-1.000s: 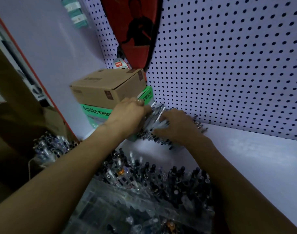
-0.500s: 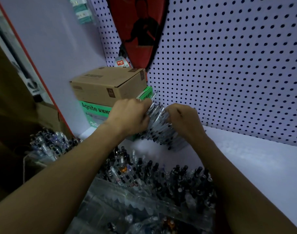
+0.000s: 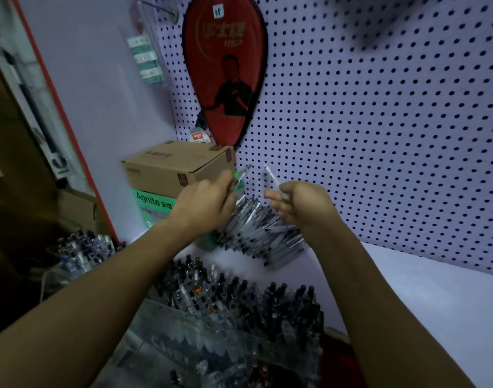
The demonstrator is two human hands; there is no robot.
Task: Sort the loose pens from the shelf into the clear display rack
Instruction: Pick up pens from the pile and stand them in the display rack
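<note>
We look down on a smooth white shelf [image 3: 424, 298] backed by a pale pegboard [image 3: 379, 135] dotted with regular round holes. A heap of loose pens [image 3: 263, 233], slim cylinders with translucent barrels and dark tips, lies on the shelf against the pegboard's foot. Our left hand [image 3: 204, 204] has its grip curled round one pen [image 3: 242, 175], whose pale, thin barrel juts up and to the right from the fingers. Our right hand [image 3: 301, 203] pinches a second pen [image 3: 272, 177], white and slender, tilted up and to the left; the thumb points left and the other fingers curl loosely beneath. Both hands hover just above the heap, apart from each other.

Nearer to us stands the clear display rack [image 3: 211, 337], made of glossy transparent plastic with stepped tiers; its upper rows are packed with upright pens showing dark caps. The lower tiers are blurred, and we can only say they seem to hold fewer items.

Left of the heap, a matte brown cardboard box [image 3: 178, 166] rests on a green printed box [image 3: 152, 205]. A red, teardrop-shaped racket cover [image 3: 225, 65] with a black edge hangs flat on the pegboard above.
</note>
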